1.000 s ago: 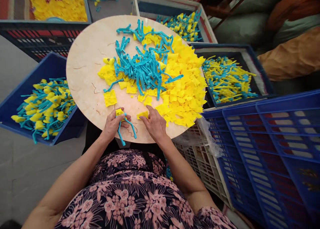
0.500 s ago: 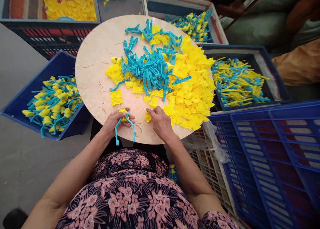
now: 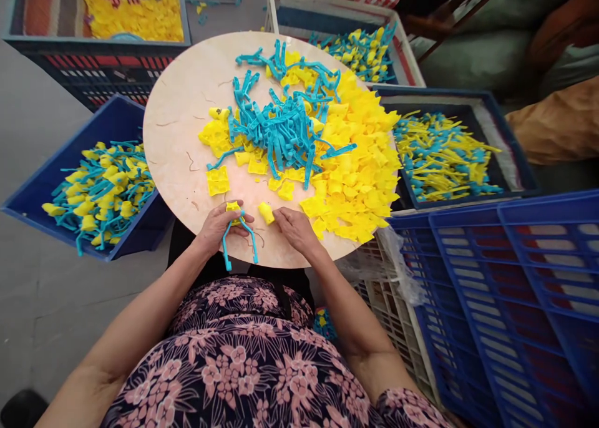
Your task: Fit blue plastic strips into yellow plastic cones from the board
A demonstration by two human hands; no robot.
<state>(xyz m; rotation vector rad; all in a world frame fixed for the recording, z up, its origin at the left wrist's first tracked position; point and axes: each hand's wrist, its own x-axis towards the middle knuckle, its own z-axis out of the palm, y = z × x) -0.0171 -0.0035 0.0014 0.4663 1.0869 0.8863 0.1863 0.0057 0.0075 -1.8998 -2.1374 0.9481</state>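
Note:
My left hand (image 3: 219, 227) is closed on a yellow plastic piece (image 3: 233, 208) with a blue leg-like plastic part (image 3: 227, 247) joined to it; its two bent limbs hang toward me. In my right hand (image 3: 294, 228) a second yellow plastic piece (image 3: 266, 213) is pinched at the fingertips, its outer end pointing at the left hand with a small gap between. Both hands are over the near edge of the round table (image 3: 173, 147). Ahead of them lies a heap of blue plastic parts (image 3: 285, 125), and to the right a large pile of yellow plastic pieces (image 3: 360, 160).
A blue crate (image 3: 28, 184) of joined blue-and-yellow parts stands at left. More crates hold parts: a grey one (image 3: 116, 40) at back left, a white one (image 3: 346, 7) behind, a dark one (image 3: 519, 147) at right. Stacked blue crates (image 3: 505, 278) rise close beside my right arm.
My right hand has picked up a yellow piece from the table and drawn it slightly nearer. The left hand, still holding its joined parts, has shifted a little to the right.

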